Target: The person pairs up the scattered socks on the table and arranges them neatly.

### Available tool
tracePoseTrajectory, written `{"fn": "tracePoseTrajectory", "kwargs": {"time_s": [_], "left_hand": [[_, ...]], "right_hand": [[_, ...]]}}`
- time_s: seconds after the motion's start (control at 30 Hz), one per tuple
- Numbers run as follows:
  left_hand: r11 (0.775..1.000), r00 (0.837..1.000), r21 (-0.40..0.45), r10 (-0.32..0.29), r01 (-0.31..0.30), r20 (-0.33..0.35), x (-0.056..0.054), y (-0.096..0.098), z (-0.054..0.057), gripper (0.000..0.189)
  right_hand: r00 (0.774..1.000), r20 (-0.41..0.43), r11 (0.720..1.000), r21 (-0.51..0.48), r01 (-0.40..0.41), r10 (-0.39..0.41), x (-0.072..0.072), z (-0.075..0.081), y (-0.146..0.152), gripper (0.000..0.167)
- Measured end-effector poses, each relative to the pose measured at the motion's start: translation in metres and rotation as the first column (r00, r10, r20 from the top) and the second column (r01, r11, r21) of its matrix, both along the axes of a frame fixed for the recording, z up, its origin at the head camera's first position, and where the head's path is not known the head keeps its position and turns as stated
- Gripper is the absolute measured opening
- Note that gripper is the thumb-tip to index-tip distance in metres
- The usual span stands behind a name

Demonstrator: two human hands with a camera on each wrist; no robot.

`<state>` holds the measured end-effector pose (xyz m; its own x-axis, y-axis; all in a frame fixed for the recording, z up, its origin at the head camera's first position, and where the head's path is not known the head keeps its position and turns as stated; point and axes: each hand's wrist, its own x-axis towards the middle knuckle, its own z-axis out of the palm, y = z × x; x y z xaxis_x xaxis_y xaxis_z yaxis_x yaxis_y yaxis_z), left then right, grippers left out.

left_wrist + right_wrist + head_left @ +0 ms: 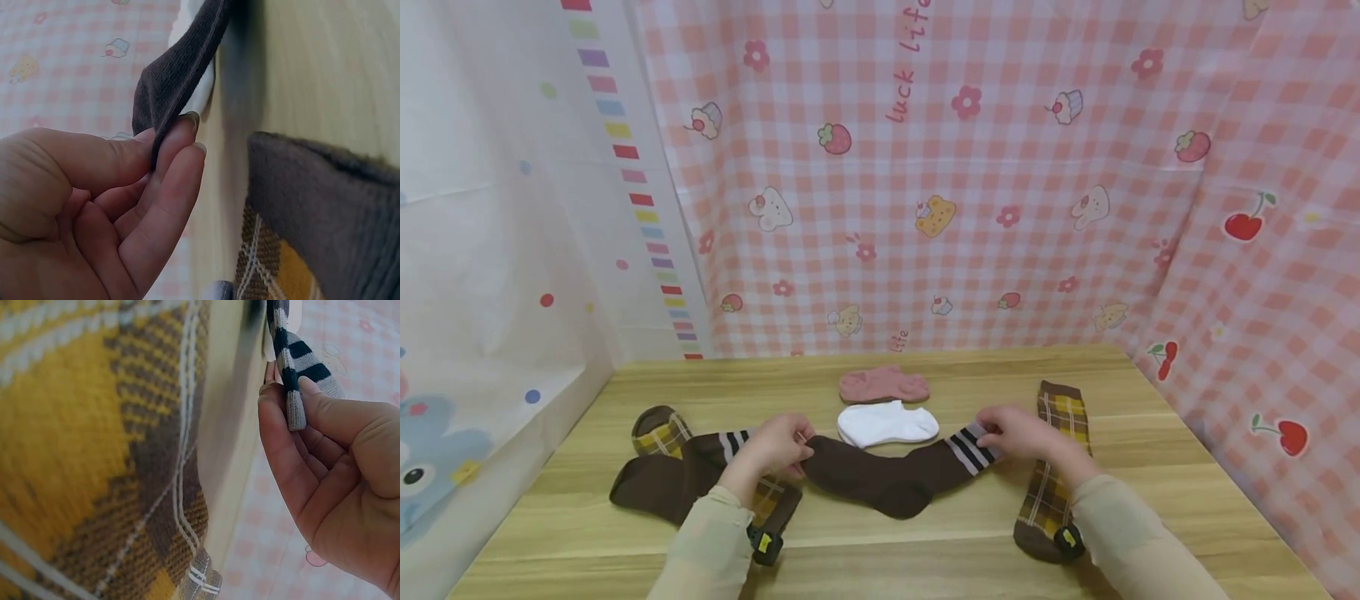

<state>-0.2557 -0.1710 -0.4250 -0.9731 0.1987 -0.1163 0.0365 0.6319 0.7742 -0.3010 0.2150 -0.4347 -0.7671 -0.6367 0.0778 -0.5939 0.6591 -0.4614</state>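
Note:
A dark brown sock [880, 481] with a striped grey and black cuff [310, 364] stretches between both hands in the middle of the table. Its toe end is pinched by the left hand [777, 446], thumb against fingers. At the other end, the right hand [1018, 433] pinches the striped cuff. Another brown striped sock [658, 487] lies at the left, across a yellow-brown plaid sock [666, 437]. Under the right wrist, a second plaid sock [1043, 492] lies lengthwise. A white ankle sock [887, 422] lies just behind the held sock.
Behind the white sock lies a pink ankle sock [883, 385]. The wooden table [925, 567] meets a pink checked curtain [880, 275] at its back edge. Curtains also hang at the left and right sides.

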Motion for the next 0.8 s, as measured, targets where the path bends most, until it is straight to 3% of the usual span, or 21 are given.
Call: {"fn": "tracePoseTrajectory", "kwargs": {"time_s": [0.3,0.63,0.8], "left_hand": [[0.997,1.0,-0.077,0.016,-0.014,0.024,-0.0041,0.0008,-0.0028,0.014],[0.989,1.0,-0.149,0.007,-0.004,0.02,-0.0065,0.0008,-0.0097,0.011],[0.979,0.999,-0.205,0.0,-0.006,-0.033,-0.0071,0.0015,-0.0091,0.011]], "right_hand": [[0.999,-0.029,0.995,0.097,0.032,-0.029,-0.0004,-0.0006,-0.007,0.03],[0.997,0.018,0.99,0.128,0.066,-0.069,0.004,0.0029,-0.0098,0.026],[0.997,0.016,0.99,0.127,0.067,-0.069,0.0028,0.0021,-0.0087,0.023]]}}
